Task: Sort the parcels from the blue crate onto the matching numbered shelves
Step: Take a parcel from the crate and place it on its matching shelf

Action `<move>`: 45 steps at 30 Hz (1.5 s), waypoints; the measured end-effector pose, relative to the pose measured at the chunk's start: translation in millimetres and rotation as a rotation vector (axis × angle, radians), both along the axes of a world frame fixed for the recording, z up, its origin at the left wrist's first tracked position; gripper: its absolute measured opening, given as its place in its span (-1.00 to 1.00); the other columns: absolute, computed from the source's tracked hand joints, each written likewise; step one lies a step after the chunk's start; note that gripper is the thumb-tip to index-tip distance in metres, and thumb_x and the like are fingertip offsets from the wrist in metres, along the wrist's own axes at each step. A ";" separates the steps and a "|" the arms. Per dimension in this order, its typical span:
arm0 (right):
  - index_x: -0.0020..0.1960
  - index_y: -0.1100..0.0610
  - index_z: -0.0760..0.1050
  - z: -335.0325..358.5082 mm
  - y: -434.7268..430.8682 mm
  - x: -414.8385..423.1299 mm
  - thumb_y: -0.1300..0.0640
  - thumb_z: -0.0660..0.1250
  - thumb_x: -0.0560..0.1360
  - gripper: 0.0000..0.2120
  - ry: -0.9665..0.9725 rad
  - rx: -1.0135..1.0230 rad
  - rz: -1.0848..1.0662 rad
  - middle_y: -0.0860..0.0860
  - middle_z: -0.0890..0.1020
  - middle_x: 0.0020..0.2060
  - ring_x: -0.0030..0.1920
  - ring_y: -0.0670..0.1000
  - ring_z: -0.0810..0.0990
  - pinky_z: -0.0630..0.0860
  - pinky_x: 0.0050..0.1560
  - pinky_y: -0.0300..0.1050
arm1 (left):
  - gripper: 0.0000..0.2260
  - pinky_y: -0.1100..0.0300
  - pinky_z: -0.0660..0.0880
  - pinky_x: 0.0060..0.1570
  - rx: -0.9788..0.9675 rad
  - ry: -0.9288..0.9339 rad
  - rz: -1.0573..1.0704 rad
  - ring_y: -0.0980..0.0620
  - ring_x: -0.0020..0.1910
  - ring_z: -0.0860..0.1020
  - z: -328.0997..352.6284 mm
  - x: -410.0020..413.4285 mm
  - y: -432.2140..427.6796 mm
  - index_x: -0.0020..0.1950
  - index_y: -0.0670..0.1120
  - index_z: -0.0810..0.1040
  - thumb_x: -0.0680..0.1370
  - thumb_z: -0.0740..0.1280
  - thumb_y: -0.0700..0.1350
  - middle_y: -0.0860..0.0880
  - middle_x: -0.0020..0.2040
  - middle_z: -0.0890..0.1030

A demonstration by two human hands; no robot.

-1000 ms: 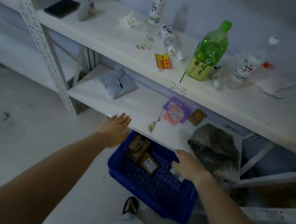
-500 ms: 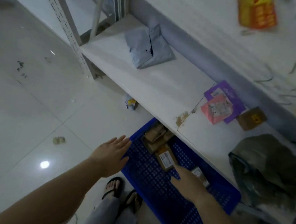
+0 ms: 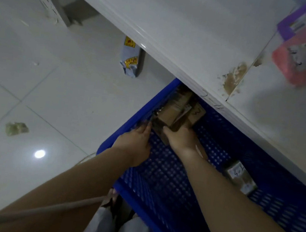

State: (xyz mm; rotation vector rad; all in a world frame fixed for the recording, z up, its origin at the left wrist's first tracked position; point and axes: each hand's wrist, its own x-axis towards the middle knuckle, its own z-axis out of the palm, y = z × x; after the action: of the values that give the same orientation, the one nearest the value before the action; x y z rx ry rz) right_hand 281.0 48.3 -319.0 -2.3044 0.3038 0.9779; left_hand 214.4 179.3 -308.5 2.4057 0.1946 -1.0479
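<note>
Head view: both hands on boxy cardboard parcels, perforated crate.

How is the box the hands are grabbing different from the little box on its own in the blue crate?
The box under the hands sits in the crate's far corner, partly beneath the shelf; the lone small box lies out in the open near the right forearm. The right hand touches the first; nothing touches the lone one. Both are brown cardboard with handwriting, inside the blue crate.

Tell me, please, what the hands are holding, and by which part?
Both hands, left hand and right hand, grip the brown parcels by their near ends.
</note>
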 end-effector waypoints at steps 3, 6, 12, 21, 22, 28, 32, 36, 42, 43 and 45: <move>0.51 0.21 0.05 -44.7 20.9 11.3 -0.21 0.35 0.44 -0.13 0.001 0.002 -0.203 0.16 0.42 0.35 0.28 0.16 0.44 0.36 0.13 -0.18 | -0.36 -0.02 0.29 0.38 -0.046 0.034 0.073 -0.08 0.52 0.09 -30.7 -2.9 -4.2 0.55 -0.06 -0.23 0.60 0.10 -0.13 -0.01 0.57 -0.14; 0.51 0.16 -0.08 -77.9 36.2 20.9 -0.24 0.41 0.36 -0.01 0.027 0.002 -0.314 0.17 0.43 0.33 0.24 0.20 0.47 0.43 0.27 0.08 | -0.35 0.06 0.13 0.47 -0.135 0.095 0.244 -0.04 0.54 -0.02 -56.0 -6.2 -9.4 0.55 -0.09 -0.21 0.58 0.10 -0.21 -0.03 0.57 -0.16; 0.41 0.06 0.03 -75.3 19.8 3.9 -0.02 0.45 0.39 -0.22 -0.066 0.235 -0.544 0.00 0.44 0.07 -0.13 -0.03 0.42 0.39 0.01 -0.17 | -0.39 -0.10 0.31 0.37 -0.365 0.143 0.723 -0.24 0.42 0.29 -61.8 3.7 -28.3 0.55 -0.08 -0.13 0.57 0.08 -0.26 -0.18 0.51 0.19; 0.23 0.06 0.50 56.9 -81.1 -64.9 0.17 0.24 0.48 -0.68 0.473 0.823 -0.931 0.15 0.67 0.08 0.09 0.20 0.65 0.60 0.01 0.11 | -0.57 0.15 0.35 0.17 -0.573 0.183 1.010 -0.10 0.33 0.41 57.9 7.7 -57.7 0.46 -0.12 0.28 0.60 0.21 -0.10 -0.10 0.40 0.41; 0.22 0.08 0.50 77.7 -85.6 -68.9 0.19 0.23 0.47 -0.67 0.482 0.822 -0.950 0.15 0.68 0.05 0.06 0.21 0.66 0.60 -0.01 0.12 | -0.60 0.17 0.38 0.14 -0.604 0.203 1.005 -0.10 0.25 0.46 77.1 6.4 -60.4 0.42 -0.14 0.35 0.59 0.25 -0.11 -0.09 0.32 0.47; 0.20 -0.26 0.32 210.5 -72.8 -99.7 0.18 0.52 0.34 -0.39 -0.231 0.170 -0.287 -0.18 0.53 0.15 0.07 -0.14 0.56 0.57 -0.05 -0.22 | -0.52 0.17 0.43 0.17 -1.005 0.391 1.090 0.03 0.17 0.51 212.8 -9.2 -73.0 0.29 0.01 0.43 0.42 0.43 0.07 0.03 0.30 0.48; 0.34 -0.12 0.34 297.6 -68.5 -111.3 0.19 0.52 0.34 -0.33 -0.580 0.137 -0.026 -0.09 0.38 0.37 0.39 -0.06 0.33 0.39 0.35 -0.07 | -0.49 -0.03 0.56 0.09 -0.942 0.133 1.201 -0.08 0.06 0.60 297.6 -12.4 -85.0 0.24 -0.06 0.49 0.33 0.54 -0.11 -0.09 0.11 0.63; 0.31 -0.01 0.39 379.3 -73.8 -111.9 0.25 0.46 0.41 -0.47 -0.773 0.277 -0.368 -0.06 0.37 0.39 0.41 0.02 0.34 0.31 0.39 -0.16 | -0.58 -0.02 0.59 0.02 -1.077 0.096 1.091 -0.10 -0.04 0.62 372.0 -4.9 -74.5 0.19 -0.15 0.55 0.36 0.51 -0.23 -0.12 -0.03 0.67; 0.28 0.07 0.47 492.2 -96.2 -104.2 0.05 0.48 0.28 -0.42 -0.002 0.786 -0.880 0.12 0.65 0.12 0.13 0.17 0.61 0.57 0.06 0.11 | -0.60 0.03 0.59 -0.03 -1.285 0.139 0.788 -0.16 0.10 0.62 457.4 -17.6 -71.0 0.25 -0.09 0.53 0.42 0.45 -0.14 -0.18 0.13 0.64; 0.22 0.09 0.51 507.7 -99.2 -110.4 0.04 0.49 0.24 -0.44 0.004 0.829 -0.854 0.14 0.69 0.02 0.05 0.17 0.65 0.59 0.05 0.15 | -0.57 0.01 0.58 0.00 -1.303 0.137 0.758 -0.16 0.12 0.61 470.2 -21.5 -71.2 0.27 -0.06 0.52 0.41 0.46 -0.11 -0.17 0.15 0.63; 0.18 0.12 0.52 534.9 -105.2 -124.8 0.04 0.52 0.20 -0.43 -0.088 0.841 -0.807 0.13 0.71 -0.02 0.00 0.14 0.69 0.62 0.02 0.12 | -0.51 0.03 0.57 0.03 -1.316 0.133 0.681 -0.12 0.14 0.60 498.9 -29.5 -71.8 0.29 0.02 0.49 0.39 0.49 -0.05 -0.12 0.17 0.63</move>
State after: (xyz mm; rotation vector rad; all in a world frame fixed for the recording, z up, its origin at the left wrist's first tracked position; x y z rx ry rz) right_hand 156.2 -56.8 215.9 -1.2620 0.5870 0.4408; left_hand 184.9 107.5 190.4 0.9632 0.2357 -0.6404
